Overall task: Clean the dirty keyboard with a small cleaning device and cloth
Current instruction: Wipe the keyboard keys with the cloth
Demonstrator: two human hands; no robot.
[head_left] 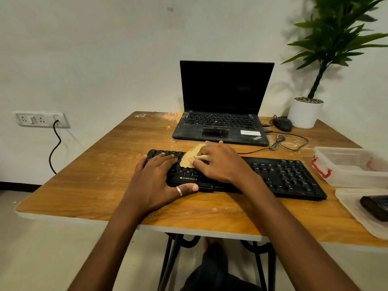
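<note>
**Inspector:** Position of the keyboard?

**Operator:** From my head view, the long black plastic keyboard [277,175] with white ZEBRONICS lettering lies across the brown wooden table [100,171], closer to the near edge. Its right end reaches toward the right edge.

**Inspector:** And the cloth?

**Operator:** The crumpled tan cloth [189,158] sits on the keys of the keyboard's left half, toward its far side. The right hand [220,162] lies on top, fingers curled round the bunched cloth and thumb pressed on its near flap. The cloth shows from under that hand on its left.

**Inspector:** Left hand?

**Operator:** The left hand [157,177] lies flat on the keyboard's left end. Its fingers are straight on the keys, just beside the cloth, and hold nothing. The thumb wears a silver ring [179,190] and rests against the keyboard's front edge.

**Inspector:** Surroundings?

**Operator:**
- An open black laptop [222,97] stands at the far edge, its screen dark.
- A black mouse [283,124] and a white pot [304,116] with a green plant are at the far right corner.
- A clear plastic box [352,173] with a red latch is at the right edge.
- In front of it, a clear lid [354,213] carries a dark object [375,206] I cannot identify.
</note>
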